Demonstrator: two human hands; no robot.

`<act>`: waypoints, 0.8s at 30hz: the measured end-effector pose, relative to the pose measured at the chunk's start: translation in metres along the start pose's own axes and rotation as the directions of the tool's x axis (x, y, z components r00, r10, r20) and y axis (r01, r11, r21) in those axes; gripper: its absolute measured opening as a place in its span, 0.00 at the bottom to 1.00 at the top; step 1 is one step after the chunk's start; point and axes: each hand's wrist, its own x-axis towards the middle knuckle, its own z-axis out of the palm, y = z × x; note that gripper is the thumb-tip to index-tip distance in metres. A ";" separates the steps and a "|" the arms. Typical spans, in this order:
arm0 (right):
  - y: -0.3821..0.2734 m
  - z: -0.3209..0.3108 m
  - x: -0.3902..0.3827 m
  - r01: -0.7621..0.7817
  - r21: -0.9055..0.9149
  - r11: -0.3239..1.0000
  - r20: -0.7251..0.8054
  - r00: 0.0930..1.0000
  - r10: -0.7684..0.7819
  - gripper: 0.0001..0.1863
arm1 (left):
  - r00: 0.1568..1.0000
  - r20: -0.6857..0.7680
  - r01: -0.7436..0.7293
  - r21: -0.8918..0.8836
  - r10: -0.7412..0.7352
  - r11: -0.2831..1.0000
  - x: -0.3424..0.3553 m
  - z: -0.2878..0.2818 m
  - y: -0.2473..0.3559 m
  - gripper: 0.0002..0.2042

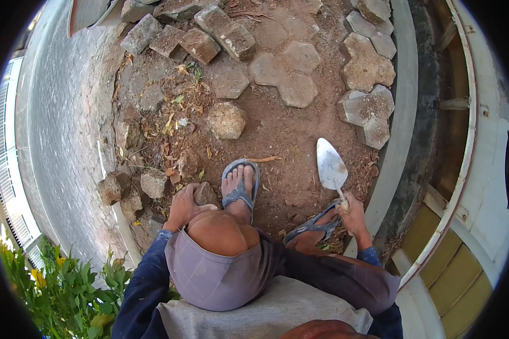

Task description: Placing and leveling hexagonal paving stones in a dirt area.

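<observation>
My left hand (184, 206) is closed on a small rough stone (205, 194) at ground level, beside my bent knee and sandalled left foot (237, 186). My right hand (349, 213) grips the handle of a metal trowel (329, 161), its broad blade angled away from me over the brown soil (288, 186). A rounded concrete piece (226, 120) lies on the dirt ahead, with hexagonal pavers (297, 87) set in the ground beyond it. My other sandalled foot (311, 231) is under and left of my right hand.
Loose paver blocks (201, 45) lie at the top and more broken chunks (113, 186) at the left, beside a road (62, 141). On the right, joined pavers (365, 113) border a concrete edge (404, 113) and a metal structure (464, 101). Leafy plants (68, 288) grow at lower left.
</observation>
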 end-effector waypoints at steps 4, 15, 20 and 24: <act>-0.001 0.011 -0.002 -0.026 -0.042 0.999 0.011 1.000 0.027 0.18 | 0.991 -0.032 0.131 -0.076 -0.133 0.989 0.032 0.001 0.005 0.37; -0.002 0.009 0.003 -0.093 -0.140 0.986 0.063 0.993 0.102 0.19 | 0.866 -0.463 -0.128 -0.569 -0.188 0.812 0.241 -0.068 0.118 0.56; -0.005 0.007 0.004 -0.112 -0.059 0.992 0.065 0.991 0.116 0.18 | 0.719 -0.364 0.128 -0.768 -0.592 0.628 0.334 -0.064 0.186 0.58; 0.014 0.021 0.001 -0.029 -0.055 0.998 -0.039 0.999 0.027 0.15 | 0.658 -0.398 0.084 -0.805 -0.639 0.588 0.338 -0.067 0.194 0.51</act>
